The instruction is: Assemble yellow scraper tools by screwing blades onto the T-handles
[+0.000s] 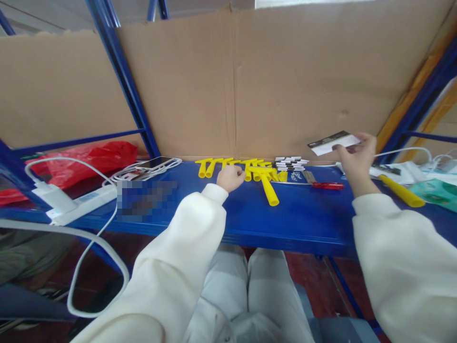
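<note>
My right hand (359, 159) is raised over the right part of the blue shelf (293, 228). Its thumb and fingers pinch one end of a flat black-and-white card (333, 143), which points left. My left hand (231, 177) is closed, low over the shelf's middle, beside a row of yellow T-shaped plastic handles (210, 166). Whatever its curled fingers hold, if anything, is hidden. One yellow T-shaped handle (268, 188) lies nearer the front edge. Between my hands are stacked small black-and-white packs (291, 163) and a red-handled screwdriver (327, 186).
At left lie a white power strip (85, 202) with a plug and cables, a phone (155, 163) and a red plastic bag (89, 162). A yellow tube (402, 190) and green packaging (437, 193) lie at right. Cardboard (285, 81) walls the back between blue posts.
</note>
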Motion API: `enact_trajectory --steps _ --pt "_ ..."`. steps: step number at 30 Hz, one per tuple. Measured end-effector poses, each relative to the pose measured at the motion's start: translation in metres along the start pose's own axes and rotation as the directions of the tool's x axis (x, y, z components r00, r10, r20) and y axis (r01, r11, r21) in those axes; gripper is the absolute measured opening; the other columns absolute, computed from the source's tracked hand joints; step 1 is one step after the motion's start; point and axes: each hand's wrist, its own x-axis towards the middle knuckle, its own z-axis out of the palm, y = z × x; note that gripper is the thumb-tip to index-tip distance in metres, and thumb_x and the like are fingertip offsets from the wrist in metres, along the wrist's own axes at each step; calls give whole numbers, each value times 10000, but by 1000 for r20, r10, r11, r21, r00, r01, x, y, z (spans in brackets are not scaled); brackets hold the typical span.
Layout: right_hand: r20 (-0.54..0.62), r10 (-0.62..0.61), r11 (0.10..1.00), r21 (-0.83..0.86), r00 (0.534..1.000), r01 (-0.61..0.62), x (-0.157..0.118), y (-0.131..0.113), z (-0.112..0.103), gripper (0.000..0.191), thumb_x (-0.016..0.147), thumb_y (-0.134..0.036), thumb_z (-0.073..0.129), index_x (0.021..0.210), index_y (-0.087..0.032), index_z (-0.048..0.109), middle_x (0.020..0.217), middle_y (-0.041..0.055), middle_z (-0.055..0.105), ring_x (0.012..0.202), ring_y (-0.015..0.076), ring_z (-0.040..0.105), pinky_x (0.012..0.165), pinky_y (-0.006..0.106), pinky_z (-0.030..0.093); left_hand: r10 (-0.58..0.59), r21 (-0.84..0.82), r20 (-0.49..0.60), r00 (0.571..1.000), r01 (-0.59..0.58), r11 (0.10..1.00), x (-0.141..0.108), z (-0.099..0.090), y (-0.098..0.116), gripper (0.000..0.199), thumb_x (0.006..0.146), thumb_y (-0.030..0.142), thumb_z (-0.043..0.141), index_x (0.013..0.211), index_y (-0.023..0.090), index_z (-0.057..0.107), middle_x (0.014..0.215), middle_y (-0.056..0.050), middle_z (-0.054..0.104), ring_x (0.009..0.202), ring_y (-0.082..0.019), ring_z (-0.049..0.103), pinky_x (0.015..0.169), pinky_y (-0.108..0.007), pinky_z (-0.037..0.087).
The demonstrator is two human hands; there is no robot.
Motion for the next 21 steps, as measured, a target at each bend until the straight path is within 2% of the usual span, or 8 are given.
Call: enact_trajectory --steps 3,6,10,13,16,19,21 --pt "-26 -25 981 190 999 29 -19 -23 11 509 611 -174 734 1046 -210 470 966 62 642 746 158 592 731 332 503 -85 30 25 996 84 996 4 -4 22 260 854 268 523 749 179 743 870 -118 749 922 -247 694 770 -291 487" --pt "21 -86 948 308 996 75 -36 -35 29 523 641 -220 693 1116 -203 474 1031 70 640 817 181 631 773 365 525 -127 26 50 991 126 992 11 -5 45 286 879 282 509 880 149 762 1002 -162 749 1013 -271 691 819 -307 497" --pt "100 -139 918 387 985 90 -45 -34 59 675 668 -262 704 1279 -221 420 1133 93 623 998 239 655 856 420 535 -133 -6 107 985 134 991 13 4 67 377 897 414 531 1013 131 751 1066 -180 740 1076 -285 681 865 -320 508" --pt "188 -91 921 390 978 11 -49 -24 74 722 655 -297 744 1294 -208 420 1114 103 629 1013 261 660 880 449 541 -127 11 122 984 126 992 8 13 70 470 872 507 568 1089 124 735 1122 -183 725 1113 -295 667 883 -325 517" --pt "298 -20 927 364 954 -94 -56 -12 76 661 600 -317 787 1175 -201 483 1046 87 651 960 262 671 881 462 549 -124 -17 217 968 131 991 4 20 64 487 848 536 599 1080 132 743 1048 -159 746 1035 -279 700 857 -304 536" --pt "355 32 932 328 934 -156 -63 -2 72 572 551 -313 804 1028 -215 504 972 51 663 921 247 672 895 460 546 -102 -153 384 918 172 973 4 27 56 488 908 542 504 1001 136 758 817 -112 757 796 -215 735 736 -264 555" --pt "353 65 936 302 933 -180 -65 3 71 548 544 -310 802 991 -223 497 956 36 660 909 235 669 912 460 537 -127 -217 420 899 235 947 6 33 53 480 907 525 516 965 112 752 770 -106 746 644 -181 708 620 -247 547"
